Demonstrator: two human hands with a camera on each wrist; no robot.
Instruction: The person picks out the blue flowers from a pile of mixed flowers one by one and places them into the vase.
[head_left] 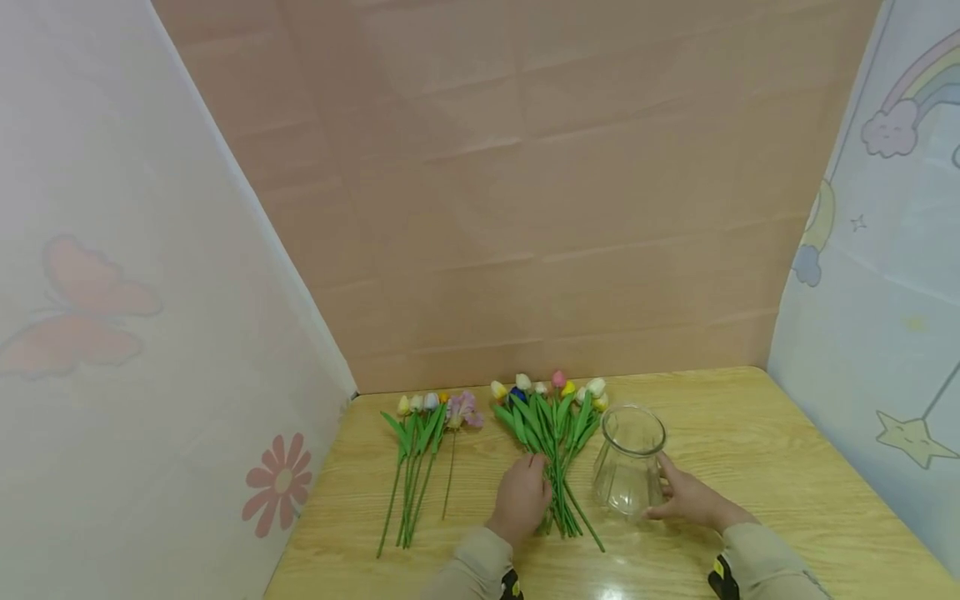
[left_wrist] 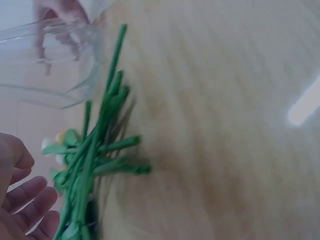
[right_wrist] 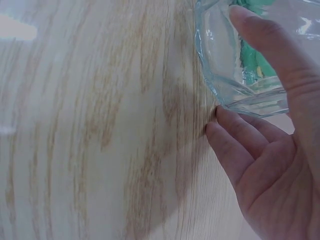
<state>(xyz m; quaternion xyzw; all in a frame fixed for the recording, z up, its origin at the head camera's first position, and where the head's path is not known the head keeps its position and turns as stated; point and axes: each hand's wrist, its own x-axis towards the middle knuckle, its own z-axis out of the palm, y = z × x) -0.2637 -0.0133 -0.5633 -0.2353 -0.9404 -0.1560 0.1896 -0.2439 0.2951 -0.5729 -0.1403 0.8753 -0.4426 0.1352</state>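
A bunch of artificial tulips [head_left: 551, 417] lies on the table, heads toward the back and green stems [left_wrist: 87, 170] crossing toward the front. My left hand [head_left: 522, 498] is at the left side of these stems. In the left wrist view its fingers [left_wrist: 37, 197] are loosely bent beside the bunch, with nothing visible between them. Right of the tulips stands a clear glass vase [head_left: 630, 475] with a wide rim. My right hand [head_left: 693, 498] holds it low on its right side, the thumb [right_wrist: 272, 42] across the glass and the other fingers near the base.
Left of the bunch, a smaller group of tulips [head_left: 412, 442] and a single purple flower [head_left: 462, 410] lie on the wooden table [head_left: 720, 417]. A brown backdrop [head_left: 525, 208] rises behind the table, and printed white panels [head_left: 150, 250] stand at both sides.
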